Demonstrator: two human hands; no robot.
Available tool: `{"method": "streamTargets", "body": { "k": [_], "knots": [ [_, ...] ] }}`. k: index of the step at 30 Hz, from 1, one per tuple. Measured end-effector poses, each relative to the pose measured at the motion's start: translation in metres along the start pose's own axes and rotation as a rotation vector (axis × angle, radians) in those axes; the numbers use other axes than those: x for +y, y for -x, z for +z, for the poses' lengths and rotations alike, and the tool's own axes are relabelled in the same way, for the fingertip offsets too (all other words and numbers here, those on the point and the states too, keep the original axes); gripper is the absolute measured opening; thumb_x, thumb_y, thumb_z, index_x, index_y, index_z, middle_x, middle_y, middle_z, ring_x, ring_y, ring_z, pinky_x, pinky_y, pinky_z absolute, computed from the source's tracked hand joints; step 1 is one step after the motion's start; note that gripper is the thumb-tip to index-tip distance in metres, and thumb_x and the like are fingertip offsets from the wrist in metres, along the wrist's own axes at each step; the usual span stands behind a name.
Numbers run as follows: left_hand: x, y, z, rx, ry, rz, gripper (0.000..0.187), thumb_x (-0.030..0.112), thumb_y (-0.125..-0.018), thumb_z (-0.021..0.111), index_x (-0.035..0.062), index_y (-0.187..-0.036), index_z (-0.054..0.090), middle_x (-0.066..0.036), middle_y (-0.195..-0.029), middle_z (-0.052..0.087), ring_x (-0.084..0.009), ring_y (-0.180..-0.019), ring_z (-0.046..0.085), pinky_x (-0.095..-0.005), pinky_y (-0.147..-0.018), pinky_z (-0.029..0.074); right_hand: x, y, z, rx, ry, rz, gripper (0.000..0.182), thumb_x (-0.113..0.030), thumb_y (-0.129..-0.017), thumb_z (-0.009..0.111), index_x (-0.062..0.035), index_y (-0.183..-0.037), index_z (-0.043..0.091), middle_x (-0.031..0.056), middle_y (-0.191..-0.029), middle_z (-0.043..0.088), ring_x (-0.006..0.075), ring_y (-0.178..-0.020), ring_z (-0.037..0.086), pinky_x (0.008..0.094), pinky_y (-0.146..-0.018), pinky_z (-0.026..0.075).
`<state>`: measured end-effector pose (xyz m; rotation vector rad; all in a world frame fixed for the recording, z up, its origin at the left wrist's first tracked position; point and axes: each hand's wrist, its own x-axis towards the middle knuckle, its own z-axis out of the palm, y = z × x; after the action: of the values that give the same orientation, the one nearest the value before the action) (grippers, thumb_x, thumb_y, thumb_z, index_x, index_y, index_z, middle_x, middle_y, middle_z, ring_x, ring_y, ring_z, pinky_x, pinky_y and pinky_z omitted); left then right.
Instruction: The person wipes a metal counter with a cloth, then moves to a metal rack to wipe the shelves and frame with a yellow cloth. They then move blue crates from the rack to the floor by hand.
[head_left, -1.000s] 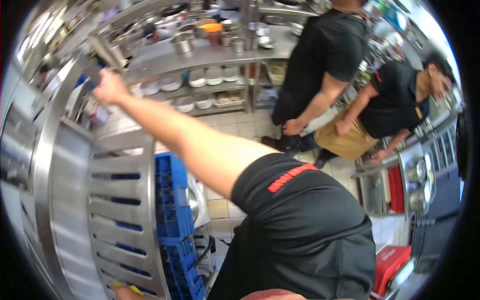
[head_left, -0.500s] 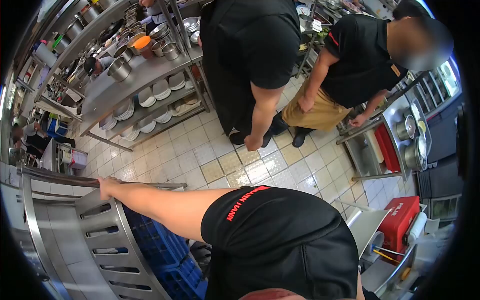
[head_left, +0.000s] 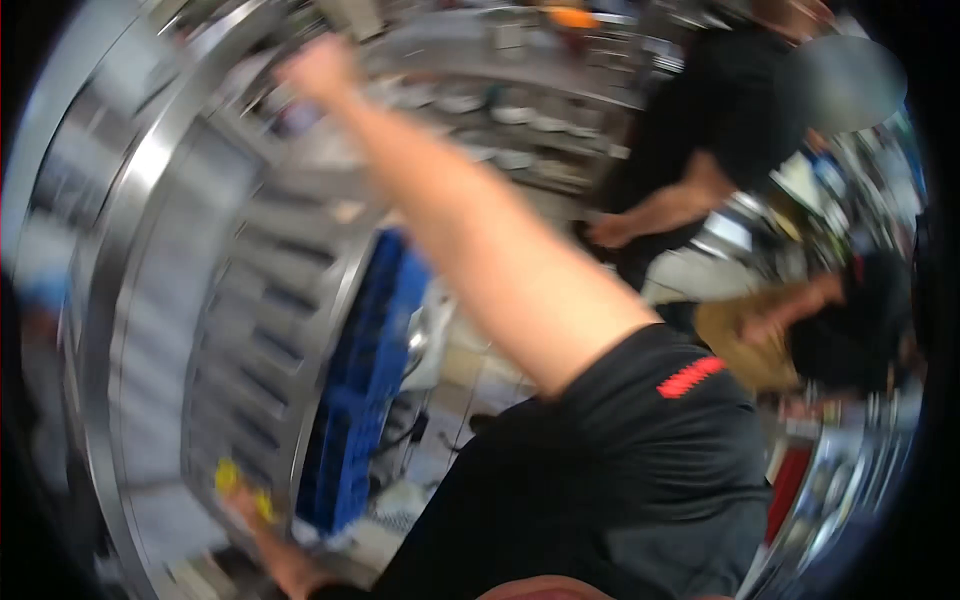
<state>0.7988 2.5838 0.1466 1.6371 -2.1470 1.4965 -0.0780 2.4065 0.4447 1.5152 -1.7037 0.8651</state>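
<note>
My right arm stretches up and to the left from the black sleeve with red lettering. At its end, my right hand (head_left: pixel 322 70) is beside the metal rail; blur hides its fingers and whether it touches. A slotted metal panel (head_left: pixel 225 340) lies below it. At the lower left, my left hand (head_left: pixel 242 500) is closed around a small yellow thing (head_left: pixel 228 474), whose kind I cannot make out. Yellow shows on both sides of the fingers, over the lower end of the panel.
A curved metal rail (head_left: pixel 140 190) bounds the panel on the left, and blue plastic crates (head_left: pixel 345 430) stand along its right side. Behind is a steel shelf (head_left: pixel 450 50) with dishes below. Two people in black shirts (head_left: pixel 680 130) stand at the right.
The view has swung left and blurred. The panel and crates now lie nearer the middle, and the co-workers have shifted right. My left hand with the yellow thing has come into view.
</note>
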Motion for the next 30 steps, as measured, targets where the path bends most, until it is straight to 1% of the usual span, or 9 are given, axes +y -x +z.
{"method": "streamTargets", "body": {
  "k": [5,6,7,8,10,12,16,23,30],
  "knots": [
    [-0.024,-0.004,-0.012,-0.278,0.058,0.099,0.036,0.032,-0.08,0.062,0.0094,-0.106,0.07,-0.011,-0.112,0.069,-0.0299,-0.109,0.061,-0.0471,-0.094,0.045,0.021,-0.001,0.033,0.015,0.3,0.023,0.026,-0.04,-0.079,0.071,-0.0162,-0.068,0.069,0.0083,-0.061,0.063,0.024,-0.056,0.061,0.0463,-0.055,0.047],
    [-0.03,-0.006,0.0,-0.447,0.157,-0.06,0.031,0.027,-0.079,0.061,0.0093,-0.102,0.071,-0.013,-0.106,0.069,-0.031,-0.103,0.062,-0.0489,-0.089,0.047,-0.016,0.001,-0.039,-0.236,0.261,0.014,0.032,-0.043,-0.083,0.067,-0.0115,-0.077,0.07,0.0124,-0.07,0.067,0.0256,-0.067,0.064,0.045,-0.062,0.049],
    [-0.031,-0.018,-0.005,-0.573,0.095,-0.084,0.029,0.023,-0.077,0.06,0.0087,-0.101,0.071,-0.013,-0.108,0.067,-0.0341,-0.103,0.06,-0.05,-0.085,0.047,0.004,-0.004,0.022,0.246,-0.306,0.33,0.049,-0.014,-0.077,0.072,0.0144,-0.115,0.057,0.0313,-0.105,0.066,0.0431,-0.084,0.066,0.0496,-0.075,0.054],
    [-0.026,-0.04,-0.022,-0.514,0.118,-0.232,0.029,0.023,-0.081,0.057,0.0088,-0.104,0.07,-0.013,-0.116,0.065,-0.0368,-0.111,0.056,-0.0499,-0.086,0.046,-0.022,-0.002,-0.005,0.198,-0.753,0.643,0.048,-0.021,-0.078,0.075,0.0122,-0.11,0.062,0.0295,-0.1,0.068,0.0437,-0.08,0.067,0.0494,-0.072,0.055],
    [-0.026,-0.045,-0.002,-0.383,0.162,-0.503,0.032,0.025,-0.084,0.055,0.0091,-0.109,0.068,-0.012,-0.121,0.063,-0.0371,-0.115,0.054,-0.05,-0.088,0.045,-0.029,-0.001,-0.023,0.026,-0.613,0.714,0.043,-0.048,-0.082,0.068,-0.0064,-0.089,0.074,0.0165,-0.089,0.073,0.0316,-0.083,0.07,0.0415,-0.074,0.053],
    [-0.021,-0.087,0.019,-0.507,0.154,-0.484,0.035,0.028,-0.088,0.053,0.0109,-0.116,0.066,-0.012,-0.125,0.061,-0.0366,-0.118,0.053,-0.0507,-0.091,0.043,-0.03,0.0,-0.022,0.313,-0.766,0.59,0.044,-0.031,-0.081,0.077,0.0116,-0.091,0.067,0.0278,-0.084,0.069,0.0404,-0.077,0.068,0.0496,-0.072,0.054],
    [-0.038,-0.122,0.066,-0.719,0.188,-0.543,0.039,0.034,-0.09,0.052,0.0163,-0.124,0.062,-0.014,-0.132,0.056,-0.0365,-0.121,0.052,-0.0562,-0.098,0.039,0.021,0.01,0.037,0.137,-0.555,0.659,0.04,-0.043,-0.083,0.065,-0.004,-0.086,0.068,0.0169,-0.08,0.069,0.0295,-0.076,0.065,0.045,-0.069,0.05],
    [-0.043,-0.186,0.101,-0.757,0.247,-1.016,0.044,0.032,-0.088,0.058,0.0166,-0.129,0.057,-0.015,-0.132,0.055,-0.0375,-0.124,0.053,-0.0593,-0.104,0.036,-0.021,0.007,-0.013,0.258,-0.538,0.604,0.036,-0.033,-0.079,0.069,0.0011,-0.091,0.067,0.0201,-0.079,0.068,0.0327,-0.077,0.067,0.0426,-0.072,0.052],
    [-0.035,-0.21,0.12,-0.637,0.139,-1.064,0.051,0.031,-0.076,0.072,0.0107,-0.121,0.059,-0.015,-0.127,0.057,-0.0371,-0.116,0.058,-0.0587,-0.093,0.047,-0.002,0.008,0.01,0.508,-0.33,0.518,0.041,-0.035,-0.079,0.068,0.001,-0.099,0.069,0.0219,-0.086,0.07,0.0338,-0.084,0.069,0.0439,-0.078,0.052]
  ]
}}
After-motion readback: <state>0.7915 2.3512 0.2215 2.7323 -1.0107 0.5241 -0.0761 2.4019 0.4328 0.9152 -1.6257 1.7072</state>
